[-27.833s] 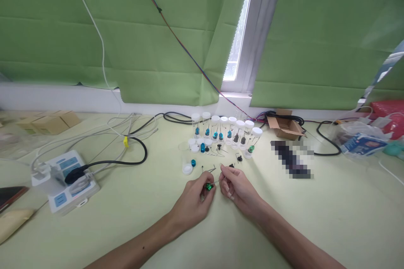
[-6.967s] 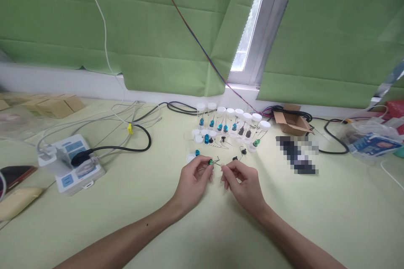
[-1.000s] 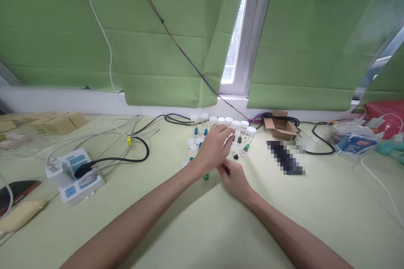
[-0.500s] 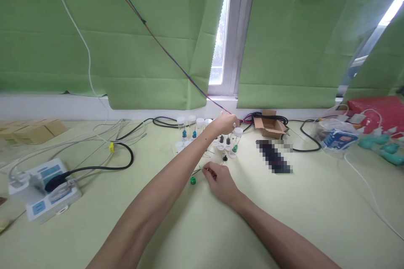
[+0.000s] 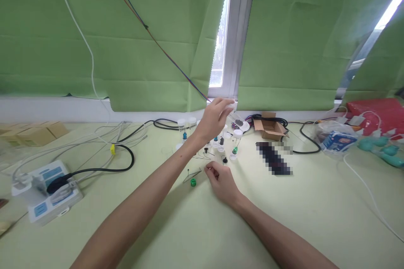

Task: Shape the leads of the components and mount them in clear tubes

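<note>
**Left hand holds a clear vial aslant near the far edge of the desk**

The step in hand appears to be handling one vial apart from the others. The left hand reaches across the desk, thumb and fingers closed around the vial's upper end, which they partly hide. The vial leans, its white base pointing down and toward the right edge; something dark shows inside, too small to make out. It seems to be clear of the desktop.

The right hand rests nearer the front edge, fingers curled together. Whether it pinches anything small, I cannot tell. Just beside its fingertips, toward the left edge, lie a thin metal rod and a green knob. A black knob sits just beyond that hand, toward the far edge.

A standing vial with a green piece inside is upright at the right end of the group; other vials stand farther left, some hidden by the left forearm. A cardboard box is near the far edge, to the right.

As I judge it, the next move calls for a steady grip on the tilted vial and enough clearance to avoid knocking its upright neighbours.
</note>
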Tool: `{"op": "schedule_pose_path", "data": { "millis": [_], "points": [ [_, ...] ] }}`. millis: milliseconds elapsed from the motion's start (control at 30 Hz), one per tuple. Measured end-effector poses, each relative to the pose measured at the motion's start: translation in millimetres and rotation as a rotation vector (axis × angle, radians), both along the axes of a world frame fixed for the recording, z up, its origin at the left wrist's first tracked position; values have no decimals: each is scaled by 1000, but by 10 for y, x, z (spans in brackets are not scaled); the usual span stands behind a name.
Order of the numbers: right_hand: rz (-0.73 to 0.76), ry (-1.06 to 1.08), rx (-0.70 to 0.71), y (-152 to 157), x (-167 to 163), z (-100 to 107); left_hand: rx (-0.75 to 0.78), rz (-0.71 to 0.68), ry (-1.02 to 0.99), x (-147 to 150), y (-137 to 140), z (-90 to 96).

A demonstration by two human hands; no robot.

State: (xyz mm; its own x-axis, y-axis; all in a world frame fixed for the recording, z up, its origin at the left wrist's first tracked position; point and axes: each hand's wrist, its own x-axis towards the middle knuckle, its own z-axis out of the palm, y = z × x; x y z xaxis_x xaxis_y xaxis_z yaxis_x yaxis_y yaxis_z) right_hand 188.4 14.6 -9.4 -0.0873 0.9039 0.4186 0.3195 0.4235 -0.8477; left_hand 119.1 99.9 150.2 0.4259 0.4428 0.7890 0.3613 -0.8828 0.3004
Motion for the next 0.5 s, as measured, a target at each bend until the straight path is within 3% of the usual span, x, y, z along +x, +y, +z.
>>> {"op": "schedule_pose_path", "data": {
  "millis": [100,233,433,500],
  "points": [
    [-22,119,-67,32,14,19,-122,-16,-148,-325,-371,-74],
    [33,368,-254,103,56,39,-270,34,-178,-711,-705,-342],
    [292,423,-449,69,137,163,-333,68,-33,-911,-795,-751],
    [358,367,-403,18,158,238,-360,68,1,-893,-788,-820]
  ]
}}
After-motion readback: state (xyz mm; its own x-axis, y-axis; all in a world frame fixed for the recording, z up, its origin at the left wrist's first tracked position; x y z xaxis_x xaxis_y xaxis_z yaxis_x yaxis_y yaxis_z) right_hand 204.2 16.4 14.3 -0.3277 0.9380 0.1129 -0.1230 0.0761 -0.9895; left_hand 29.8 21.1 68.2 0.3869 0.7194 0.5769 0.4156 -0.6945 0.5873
